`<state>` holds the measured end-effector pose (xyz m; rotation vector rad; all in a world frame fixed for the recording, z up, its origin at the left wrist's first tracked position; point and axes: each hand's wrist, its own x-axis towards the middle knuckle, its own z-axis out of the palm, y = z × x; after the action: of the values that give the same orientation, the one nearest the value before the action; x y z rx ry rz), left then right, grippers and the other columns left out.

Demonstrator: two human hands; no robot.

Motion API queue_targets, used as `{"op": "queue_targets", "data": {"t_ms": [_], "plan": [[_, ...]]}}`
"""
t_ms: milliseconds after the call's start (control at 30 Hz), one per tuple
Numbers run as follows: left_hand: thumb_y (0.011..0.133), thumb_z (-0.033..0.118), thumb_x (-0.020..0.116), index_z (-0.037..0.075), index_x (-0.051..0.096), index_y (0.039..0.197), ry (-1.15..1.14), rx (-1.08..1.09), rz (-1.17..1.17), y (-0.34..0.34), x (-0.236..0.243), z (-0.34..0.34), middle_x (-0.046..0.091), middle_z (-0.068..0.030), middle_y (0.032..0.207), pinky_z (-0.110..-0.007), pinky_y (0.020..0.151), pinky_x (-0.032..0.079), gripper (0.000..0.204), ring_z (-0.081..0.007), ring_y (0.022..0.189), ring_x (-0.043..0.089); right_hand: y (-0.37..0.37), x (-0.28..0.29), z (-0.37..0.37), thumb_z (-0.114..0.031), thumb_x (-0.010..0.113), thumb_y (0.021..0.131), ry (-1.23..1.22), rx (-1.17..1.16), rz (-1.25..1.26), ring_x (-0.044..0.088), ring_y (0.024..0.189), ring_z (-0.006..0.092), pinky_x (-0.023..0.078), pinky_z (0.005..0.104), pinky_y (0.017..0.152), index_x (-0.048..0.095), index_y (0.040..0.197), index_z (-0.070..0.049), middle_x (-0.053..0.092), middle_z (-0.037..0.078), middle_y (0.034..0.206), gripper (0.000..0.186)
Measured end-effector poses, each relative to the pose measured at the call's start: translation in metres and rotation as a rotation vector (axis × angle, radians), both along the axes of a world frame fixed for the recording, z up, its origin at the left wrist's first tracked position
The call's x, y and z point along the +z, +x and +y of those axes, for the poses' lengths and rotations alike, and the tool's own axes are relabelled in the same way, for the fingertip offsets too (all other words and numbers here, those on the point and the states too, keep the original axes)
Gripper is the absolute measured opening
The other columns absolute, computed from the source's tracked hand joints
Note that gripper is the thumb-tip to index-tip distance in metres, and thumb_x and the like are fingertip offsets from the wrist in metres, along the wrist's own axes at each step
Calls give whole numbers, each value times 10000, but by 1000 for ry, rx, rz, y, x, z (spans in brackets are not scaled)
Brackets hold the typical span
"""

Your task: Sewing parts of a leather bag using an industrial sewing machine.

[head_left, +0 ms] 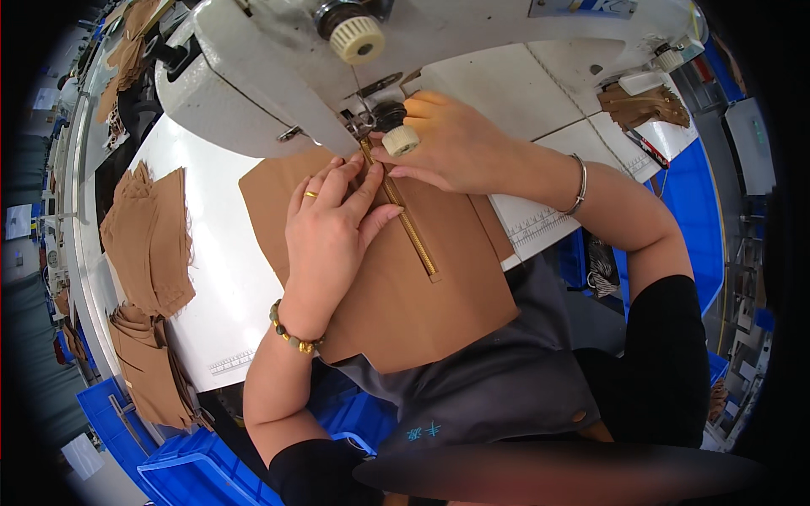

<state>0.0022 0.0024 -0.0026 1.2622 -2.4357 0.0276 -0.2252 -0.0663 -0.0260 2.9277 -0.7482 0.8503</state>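
Observation:
A brown fabric panel (396, 320) lies under the needle area of a white sewing machine (245, 76). Set into its slot is a gold-toothed zipper (411, 232), running from the presser foot toward me. My left hand (333, 207) rests on the panel just left of the zipper, fingers stretched out flat and thumb spread. On the zipper's right side, close to the presser foot, my right hand (447, 143) bends its fingers onto the fabric edge. Its fingertips are partly behind the machine's round cream knob (400, 141). The panel's near end hangs over my dark apron (506, 354).
Stacks of brown cut pieces (150, 240) lie along the table's left side. Another brown bundle (645, 105) is at the far right, near a red-and-black tool (645, 148). Blue bins (211, 468) stand below the table edge. Ruler markings (540, 226) run along the tabletop.

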Motion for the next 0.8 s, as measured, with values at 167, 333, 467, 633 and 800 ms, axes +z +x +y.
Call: {"op": "queue_targets", "data": {"t_ms": [167,333,467,633,800], "plan": [[819,363,772,102,740,1241,0,4,-15,0,1,-1,686,-76,1220,-415,982,497,498,-279,1172,629,1,1,-1,-342,706,909,-47,18,-24,547,907,268,467,390,859,774,1138,-164,654,47,923,297],[817,363,772,104,738,1247,-3,5,-18,0,1,-2,685,-73,1211,-415,979,498,502,-275,1162,632,2,2,-1,-336,705,906,-42,1,-17,575,964,233,462,378,903,766,1083,-166,669,23,991,253],[811,358,778,105,741,1241,-11,9,-13,1,0,-4,687,-68,1196,-410,976,498,501,-271,1139,639,1,1,-2,-330,705,907,-30,-27,27,607,1031,204,461,369,940,743,1036,-163,677,10,1042,215],[808,349,784,103,744,1235,-12,16,-7,2,-1,-5,687,-65,1181,-407,972,499,494,-267,1127,642,2,-1,-3,-331,701,914,-39,-16,14,604,1013,209,463,370,937,736,1041,-162,666,14,1019,214],[815,351,785,101,747,1231,-15,22,5,2,-2,-6,689,-72,1169,-411,974,498,486,-272,1165,638,3,2,-6,-301,697,917,-88,0,-42,610,950,205,465,365,905,728,1006,-154,657,12,946,175]]}}
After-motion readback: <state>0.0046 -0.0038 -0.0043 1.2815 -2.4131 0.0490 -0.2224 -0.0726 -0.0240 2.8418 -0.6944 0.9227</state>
